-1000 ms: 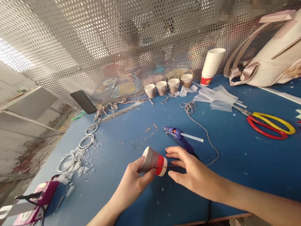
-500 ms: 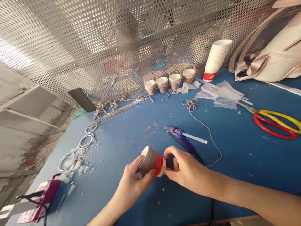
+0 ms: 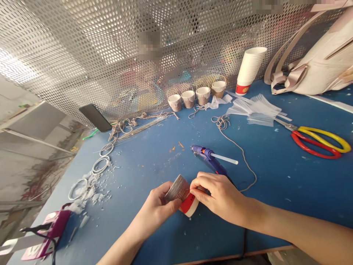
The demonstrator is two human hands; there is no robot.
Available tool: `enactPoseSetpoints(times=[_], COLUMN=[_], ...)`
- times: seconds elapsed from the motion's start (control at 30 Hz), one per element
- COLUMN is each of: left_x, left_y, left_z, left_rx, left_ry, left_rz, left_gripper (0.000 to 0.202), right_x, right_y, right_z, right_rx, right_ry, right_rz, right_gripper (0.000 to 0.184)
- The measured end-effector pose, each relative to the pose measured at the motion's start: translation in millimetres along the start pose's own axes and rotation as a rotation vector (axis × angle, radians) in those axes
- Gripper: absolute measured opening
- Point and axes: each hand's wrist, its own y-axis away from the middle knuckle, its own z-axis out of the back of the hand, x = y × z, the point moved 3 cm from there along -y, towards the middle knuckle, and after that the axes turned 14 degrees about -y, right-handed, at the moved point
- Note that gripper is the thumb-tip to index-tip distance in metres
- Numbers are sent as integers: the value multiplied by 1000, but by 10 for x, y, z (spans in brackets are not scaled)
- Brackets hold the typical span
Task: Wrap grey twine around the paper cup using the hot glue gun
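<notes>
My left hand [image 3: 157,207] is closed around a paper cup [image 3: 190,204], which is tilted over the near part of the table. Grey-brown cord is wound in tight rows round the part by its mouth; a red band and a white end are still bare. At the cup's side, my right hand [image 3: 217,193] has thumb and fingers pinched together on the cord, though its end there is mostly hidden. From a loose coil, that cord [image 3: 251,167] trails across the table toward my right hand. Just beyond that hand lies a purple glue gun [image 3: 205,154] with a white glue stick.
Several small cord-covered baskets [image 3: 188,99] stand along the perforated metal screen [image 3: 116,55]. To their right are a stack of paper cups [image 3: 250,70], white strips [image 3: 260,110], scissors [image 3: 317,141] and a pale bag [image 3: 322,66]. A phone [image 3: 95,117], rings [image 3: 100,165] and scraps lie left.
The cup has turned so its mouth no longer shows. My right hand has moved from the cup's base up to its side, its fingers closer together. The view has shifted slightly.
</notes>
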Motion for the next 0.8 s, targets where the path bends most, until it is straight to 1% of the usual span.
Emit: enactPoseSetpoints(times=[0.13,0.3,0.57,0.8], left_x=[-9,28,29,40], left_y=[-8,-12,-16,-16], left_z=[-13,-14,-32,-1], left_rx=[8,5,5,-21], left_ry=[35,48,107,43], left_rz=[31,36,19,-33], left_gripper=[7,8,16,14], right_x=[-1,19,-5,24], right_y=[-3,4,18,16], right_z=[-3,3,-32,-24], right_rx=[-11,-17,-3,-24], right_ry=[26,61,121,137], right_rz=[27,72,71,90], right_gripper=[16,19,19,16])
